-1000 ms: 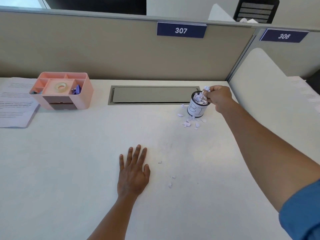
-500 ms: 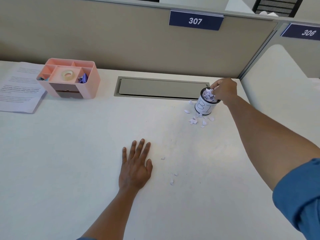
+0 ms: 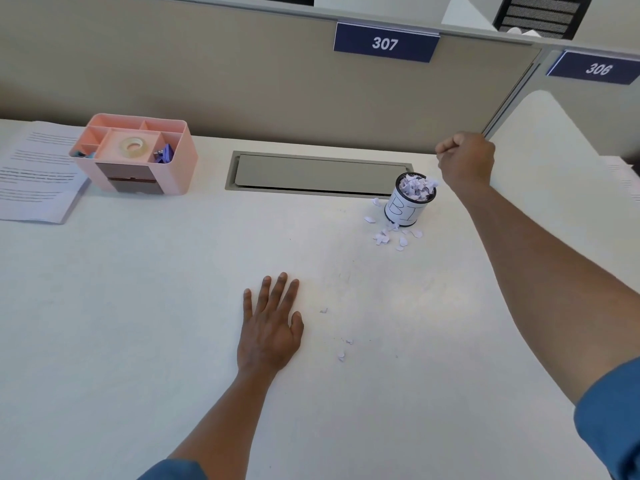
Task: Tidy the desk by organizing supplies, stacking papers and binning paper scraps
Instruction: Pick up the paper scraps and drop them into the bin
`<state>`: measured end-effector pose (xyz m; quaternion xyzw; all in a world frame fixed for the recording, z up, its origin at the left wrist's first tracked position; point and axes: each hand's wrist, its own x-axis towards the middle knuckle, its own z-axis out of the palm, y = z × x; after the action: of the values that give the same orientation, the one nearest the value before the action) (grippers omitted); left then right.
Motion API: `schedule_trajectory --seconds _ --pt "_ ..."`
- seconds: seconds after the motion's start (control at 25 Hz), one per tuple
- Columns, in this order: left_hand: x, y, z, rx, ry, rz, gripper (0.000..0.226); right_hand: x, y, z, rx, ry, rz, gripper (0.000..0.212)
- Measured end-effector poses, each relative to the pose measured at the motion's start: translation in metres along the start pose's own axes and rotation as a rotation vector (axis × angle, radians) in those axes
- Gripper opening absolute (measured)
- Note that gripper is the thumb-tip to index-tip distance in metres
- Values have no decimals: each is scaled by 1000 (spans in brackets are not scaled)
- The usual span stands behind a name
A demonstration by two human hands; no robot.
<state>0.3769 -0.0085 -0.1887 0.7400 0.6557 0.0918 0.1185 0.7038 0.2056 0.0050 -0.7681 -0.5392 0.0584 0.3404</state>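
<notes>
Head view only: left hand (image 3: 268, 336) lay flat, palm down on the white desk (image 3: 145, 306), fingers spread and straight, gripping nothing; forearm ran back toward the camera with a blue sleeve (image 3: 173, 471) at the bottom edge. Right hand (image 3: 465, 161) was raised near the back of the desk, just above and to the right of the small bin (image 3: 410, 199), apart from it; fingers curled into a loose fist, knuckles up. Could not tell whether anything was inside the fist. Right arm was stretched out from the lower right, blue sleeve at the frame corner. The bin stood upright just in front of the grey cable hatch (image 3: 318, 173), black rim, white label with hand-drawn letters, heaped over the rim with pale paper scraps (image 3: 417, 185). More loose scraps (image 3: 388, 235) lay on the desk at the bin's base, front and left side, and a few tiny bits (image 3: 341, 356) sat near the left hand, to its right. Pink organizer (image 3: 135, 154) stood at back left, upright: tape roll (image 3: 133, 146) in the middle compartment, small purple items (image 3: 164, 155) in the right one, something bluish in the front-left one, too small to identify. Printed papers (image 3: 34, 171) lay flat to the left of the organizer, partly behind it. Partition behind carried signs 307 (image 3: 384, 43) and 306 (image 3: 597, 68).
</notes>
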Motion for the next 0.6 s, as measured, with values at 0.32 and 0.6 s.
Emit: schedule_trajectory --seconds 0.32,0.6 --pt "0 0 2 -17 6 5 64 -137 5 37 127 -408 -97 34" --pt "0 -3 3 -20 0 8 63 -284 5 99 -129 -619 -424 48"
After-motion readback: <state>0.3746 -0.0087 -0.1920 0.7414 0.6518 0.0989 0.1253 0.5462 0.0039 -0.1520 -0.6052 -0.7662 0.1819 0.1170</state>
